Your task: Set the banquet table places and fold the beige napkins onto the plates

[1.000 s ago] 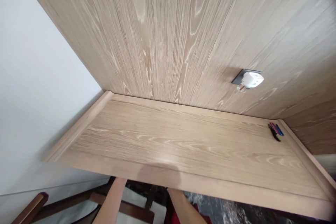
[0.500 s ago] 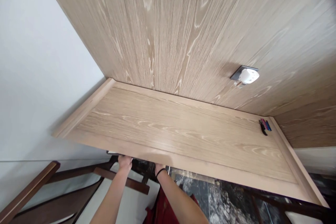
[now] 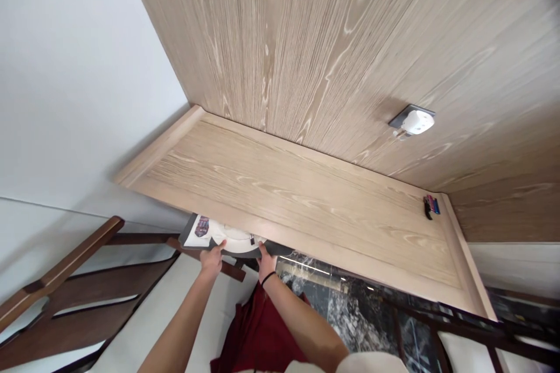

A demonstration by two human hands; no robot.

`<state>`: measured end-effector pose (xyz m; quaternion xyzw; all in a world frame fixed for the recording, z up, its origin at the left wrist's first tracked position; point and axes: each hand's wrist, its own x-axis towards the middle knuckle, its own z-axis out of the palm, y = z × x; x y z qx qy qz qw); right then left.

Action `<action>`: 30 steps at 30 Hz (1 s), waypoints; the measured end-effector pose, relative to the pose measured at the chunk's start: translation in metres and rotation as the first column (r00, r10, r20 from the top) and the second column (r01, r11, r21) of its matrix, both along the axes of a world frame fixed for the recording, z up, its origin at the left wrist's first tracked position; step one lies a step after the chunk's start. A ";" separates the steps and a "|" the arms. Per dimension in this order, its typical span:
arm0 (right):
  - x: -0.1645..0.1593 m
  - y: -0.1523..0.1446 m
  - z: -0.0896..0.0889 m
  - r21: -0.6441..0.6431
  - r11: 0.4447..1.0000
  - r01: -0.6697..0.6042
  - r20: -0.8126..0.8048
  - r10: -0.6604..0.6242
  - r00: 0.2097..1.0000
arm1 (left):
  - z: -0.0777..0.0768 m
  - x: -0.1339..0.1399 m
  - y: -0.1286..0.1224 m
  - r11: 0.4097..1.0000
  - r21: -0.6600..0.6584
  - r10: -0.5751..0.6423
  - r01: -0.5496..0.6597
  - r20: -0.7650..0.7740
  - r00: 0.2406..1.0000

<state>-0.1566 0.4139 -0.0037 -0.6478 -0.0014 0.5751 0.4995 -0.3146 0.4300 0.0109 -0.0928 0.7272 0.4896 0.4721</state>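
From beneath the front edge of a wooden desk [image 3: 280, 204] protrudes a grey tray [image 3: 245, 254], its back part hidden under the desktop. A white round piece [image 3: 234, 240] and a white sheet with a printed patch [image 3: 202, 227] lie in it. My left hand [image 3: 212, 259] grips the tray's front rim, thumb on top and fingers out of sight below. To its right, my right hand [image 3: 266, 262], with a black band at the wrist, holds the same rim in a similar way.
At the desk's right end lies a small dark item with pink and blue parts [image 3: 431, 206]. A white plug [image 3: 417, 122] sits in the wall socket. Wooden chairs stand at left [image 3: 79, 285] and lower right [image 3: 472, 347]. A white wall [image 3: 79, 99] borders the left side.
The grey tray has come out from under the desk towards me, showing its white contents. Both hands moved with it, and their thumbs now show on top. The view has shifted.
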 end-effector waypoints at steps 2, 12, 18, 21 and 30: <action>0.003 -0.007 0.003 -0.007 1.000 0.009 -0.035 -0.009 0.999 | 0.002 0.001 -0.009 1.000 0.003 0.006 -0.006 0.009 1.000; 0.085 -0.037 0.019 0.096 0.995 0.014 0.441 -0.056 0.896 | -0.010 -0.010 -0.035 0.993 0.112 0.015 -0.030 0.137 0.990; 0.090 -0.046 0.067 0.215 0.773 -0.597 0.692 0.311 0.651 | -0.021 -0.008 -0.034 0.981 0.185 -0.022 -0.050 0.366 0.930; 0.041 -0.024 0.079 0.294 0.663 -0.688 0.373 0.583 0.722 | -0.025 0.000 -0.035 0.963 0.252 -0.033 -0.093 0.455 0.890; -0.081 0.051 0.061 0.086 0.933 -0.349 -0.152 0.359 0.921 | -0.023 0.012 -0.039 0.968 0.251 -0.082 0.003 0.306 0.949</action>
